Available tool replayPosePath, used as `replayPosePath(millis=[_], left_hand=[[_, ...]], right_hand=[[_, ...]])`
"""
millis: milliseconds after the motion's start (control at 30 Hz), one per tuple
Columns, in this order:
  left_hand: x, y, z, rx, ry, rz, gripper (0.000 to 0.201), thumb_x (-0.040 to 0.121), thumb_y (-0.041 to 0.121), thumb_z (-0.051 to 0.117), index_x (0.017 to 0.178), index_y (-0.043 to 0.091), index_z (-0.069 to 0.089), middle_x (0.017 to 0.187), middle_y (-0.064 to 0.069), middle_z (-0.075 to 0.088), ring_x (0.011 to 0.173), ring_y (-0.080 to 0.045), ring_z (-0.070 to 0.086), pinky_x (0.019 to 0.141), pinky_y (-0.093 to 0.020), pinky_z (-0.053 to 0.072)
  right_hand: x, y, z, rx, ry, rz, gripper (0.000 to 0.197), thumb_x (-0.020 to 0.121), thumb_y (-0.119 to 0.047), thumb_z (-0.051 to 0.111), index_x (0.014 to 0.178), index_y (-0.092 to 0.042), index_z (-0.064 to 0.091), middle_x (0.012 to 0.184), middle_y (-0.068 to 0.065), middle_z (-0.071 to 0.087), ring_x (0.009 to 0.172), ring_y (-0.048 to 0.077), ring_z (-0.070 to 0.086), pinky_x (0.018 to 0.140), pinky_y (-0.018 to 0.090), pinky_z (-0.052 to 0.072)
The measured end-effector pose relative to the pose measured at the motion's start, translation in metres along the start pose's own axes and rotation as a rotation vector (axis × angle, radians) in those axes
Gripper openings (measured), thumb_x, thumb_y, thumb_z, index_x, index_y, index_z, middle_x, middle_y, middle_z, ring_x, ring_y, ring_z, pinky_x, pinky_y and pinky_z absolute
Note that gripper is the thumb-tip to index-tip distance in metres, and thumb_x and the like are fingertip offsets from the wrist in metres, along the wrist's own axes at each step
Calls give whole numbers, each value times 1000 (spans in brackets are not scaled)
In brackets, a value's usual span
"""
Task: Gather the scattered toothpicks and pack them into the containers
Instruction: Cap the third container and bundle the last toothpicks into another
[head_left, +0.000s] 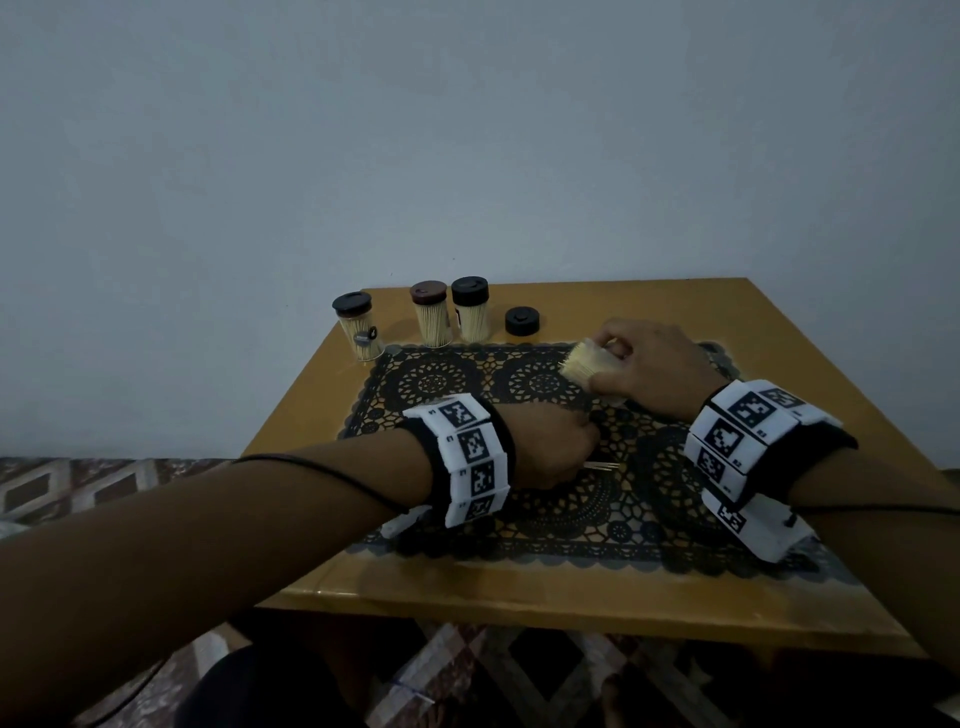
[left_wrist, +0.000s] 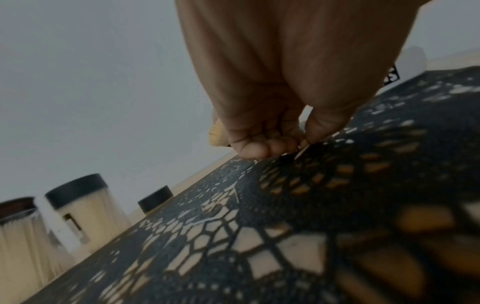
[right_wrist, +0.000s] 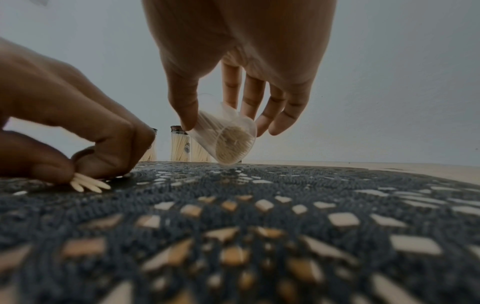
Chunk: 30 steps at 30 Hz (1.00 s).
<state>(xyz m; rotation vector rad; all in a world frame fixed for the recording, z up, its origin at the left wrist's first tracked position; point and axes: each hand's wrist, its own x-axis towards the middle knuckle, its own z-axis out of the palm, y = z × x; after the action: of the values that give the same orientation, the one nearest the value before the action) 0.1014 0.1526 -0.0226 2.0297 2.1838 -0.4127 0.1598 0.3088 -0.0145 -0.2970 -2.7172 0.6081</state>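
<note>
Near the middle of the black lace mat (head_left: 545, 499), the left hand (head_left: 550, 441) is curled low over the surface, its fingertips (right_wrist: 85, 170) pinching a small cluster of toothpicks (right_wrist: 89, 184) whose tips fan out against the mat; the low, flat pinch looks chosen to slide the slivers off the openwork rather than lift them one by one. Toward the mat's far right corner the right hand (head_left: 649, 364) grips an uncapped clear container (right_wrist: 226, 137), thumb on one side and fingers on the other, tilted with its mouth toward the left hand. It is already densely packed, and the tilt probably lets the next pinch go in sideways without spilling what is inside. Along the table's far edge, just beyond the mat, stand three capped containers (head_left: 431, 317) full of toothpicks, and beside them lies a loose black lid (head_left: 522, 321), likely belonging to the held one. The table (head_left: 519, 597) is yellowish wood, pushed against a plain pale wall (head_left: 467, 130), with patterned tiles (head_left: 78, 483) on the floor; the light is dim.
</note>
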Motion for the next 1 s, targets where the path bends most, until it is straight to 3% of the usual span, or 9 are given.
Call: replayPosePath(millis=[67, 167, 233, 300, 433, 500, 633, 767, 1000], left_hand=[[0, 3, 3, 73, 18, -19, 34, 99, 25, 42, 121, 0, 50, 120, -17, 53, 104, -31, 55, 84, -35, 44], [-2, 5, 3, 57, 4, -65, 36, 97, 28, 46, 122, 1, 48, 122, -17, 52, 107, -31, 53, 87, -38, 45], [-8, 1, 0, -82, -8, -129, 29, 96, 25, 49, 115, 3, 49, 115, -15, 54, 97, -29, 54, 81, -39, 47], [-21, -10, -5, -240, 0, -227, 18, 97, 21, 49, 106, 6, 45, 98, -12, 54, 76, -23, 50, 69, -36, 43], [-47, -47, -15, -341, 118, -347, 8, 101, 14, 37, 96, 9, 36, 74, -1, 42, 58, -11, 32, 63, -29, 33], [-53, -56, -19, -333, 190, -365, 8, 102, 12, 34, 95, 9, 35, 72, 2, 37, 59, -10, 29, 57, -20, 31], [-44, -60, -21, -392, 266, -354, 7, 100, 10, 34, 94, 11, 37, 79, 0, 42, 69, -17, 37, 56, -24, 28], [-28, -51, -20, -403, 328, -305, 9, 96, 1, 38, 91, 8, 42, 75, 6, 37, 63, -7, 32, 55, -14, 29], [-34, -67, -15, -498, 536, -434, 7, 97, 7, 45, 92, 13, 46, 79, 4, 49, 70, -13, 44, 57, -24, 32]], right_hand=[[0, 1, 0, 1, -6, -6, 39, 73, -29, 81, 107, -17, 66, 94, -4, 63, 83, 14, 54, 60, 16, 34], [0, 1, 0, 27, -26, -9, 39, 73, -29, 81, 107, -17, 67, 99, 1, 68, 85, 17, 59, 63, 23, 40], [0, 1, 0, 25, -40, -19, 38, 74, -29, 81, 107, -18, 66, 101, 1, 68, 86, 17, 59, 61, 20, 39], [0, 2, 0, 18, -45, -31, 38, 75, -29, 80, 108, -18, 65, 102, 1, 68, 87, 17, 58, 59, 14, 34], [0, 0, 1, 13, -74, -57, 44, 73, -29, 82, 112, -18, 65, 105, 2, 66, 91, 18, 58, 64, 24, 40], [0, 0, 2, 19, -102, -98, 46, 72, -29, 83, 113, -18, 65, 106, 2, 66, 92, 18, 59, 70, 26, 42], [-1, -3, 4, 40, -134, -178, 44, 71, -27, 84, 111, -19, 67, 100, -4, 65, 88, 16, 59, 65, 20, 40], [-2, -2, 3, 65, -119, -207, 44, 69, -25, 85, 109, -18, 67, 98, -5, 65, 85, 12, 58, 66, 17, 41], [3, 5, 6, 39, -72, -174, 46, 69, -29, 84, 110, -19, 67, 99, -3, 65, 87, 13, 57, 64, 16, 38]])
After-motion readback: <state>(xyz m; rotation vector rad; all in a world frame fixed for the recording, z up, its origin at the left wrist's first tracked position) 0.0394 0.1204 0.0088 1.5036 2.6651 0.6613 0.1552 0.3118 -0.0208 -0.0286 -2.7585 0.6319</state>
